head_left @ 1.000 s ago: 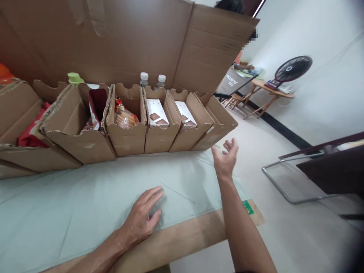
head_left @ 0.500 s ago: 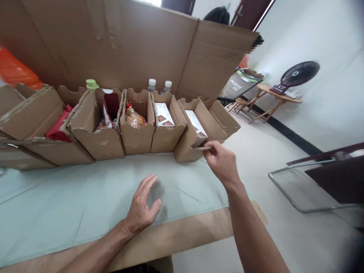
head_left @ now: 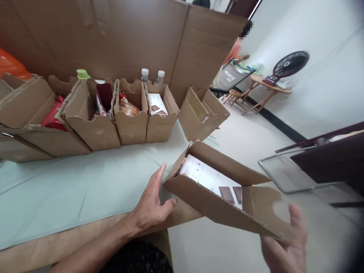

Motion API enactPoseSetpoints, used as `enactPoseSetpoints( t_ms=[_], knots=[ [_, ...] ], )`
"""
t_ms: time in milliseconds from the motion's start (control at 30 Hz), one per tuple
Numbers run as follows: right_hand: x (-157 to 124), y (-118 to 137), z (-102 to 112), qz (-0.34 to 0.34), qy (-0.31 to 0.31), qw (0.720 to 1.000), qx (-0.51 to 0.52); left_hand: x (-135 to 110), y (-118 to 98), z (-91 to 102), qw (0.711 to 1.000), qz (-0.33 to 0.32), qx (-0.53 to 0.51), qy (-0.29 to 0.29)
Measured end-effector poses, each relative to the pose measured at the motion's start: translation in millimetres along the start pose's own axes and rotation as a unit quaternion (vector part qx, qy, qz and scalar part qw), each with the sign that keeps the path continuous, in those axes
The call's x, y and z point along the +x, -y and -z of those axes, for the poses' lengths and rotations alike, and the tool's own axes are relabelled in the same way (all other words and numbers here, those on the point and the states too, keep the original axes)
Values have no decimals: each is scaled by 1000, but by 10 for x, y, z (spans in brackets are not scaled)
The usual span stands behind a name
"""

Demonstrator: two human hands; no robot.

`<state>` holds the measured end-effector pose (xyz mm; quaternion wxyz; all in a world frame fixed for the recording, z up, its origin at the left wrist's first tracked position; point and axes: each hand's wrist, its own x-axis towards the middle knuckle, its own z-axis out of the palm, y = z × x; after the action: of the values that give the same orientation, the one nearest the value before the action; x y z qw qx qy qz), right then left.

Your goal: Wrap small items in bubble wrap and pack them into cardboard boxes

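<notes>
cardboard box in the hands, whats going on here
A person holds one open cardboard box tilted over the near edge of the table, apart from the row of boxes at the back. The right hand grips its near end from below; the left hand rests open against its far corner. A white packet lies inside. The row holds snacks, with two bottles behind it.

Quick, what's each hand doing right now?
Left hand: open, touching the cardboard box.
Right hand: holding the box's front end.
</notes>
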<state>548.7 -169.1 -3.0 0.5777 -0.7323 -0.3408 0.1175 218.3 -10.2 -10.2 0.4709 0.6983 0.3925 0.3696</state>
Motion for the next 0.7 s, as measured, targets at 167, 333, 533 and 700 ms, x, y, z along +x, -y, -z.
enactPoseSetpoints(
  t_ms=[167,333,533,700],
  knots=[
    [-44,230,-625,30,110,987,116,-148,142,-177,999,-18,-25,-34],
    [35,493,-1369,110,257,948,149,-340,337,165,978,37,-1,-203],
    [271,690,-2423,141,364,904,175,-49,406,867,956,36,22,-289],
    [320,624,-2708,65,299,945,114,-133,456,983,968,40,68,-239]
  ],
)
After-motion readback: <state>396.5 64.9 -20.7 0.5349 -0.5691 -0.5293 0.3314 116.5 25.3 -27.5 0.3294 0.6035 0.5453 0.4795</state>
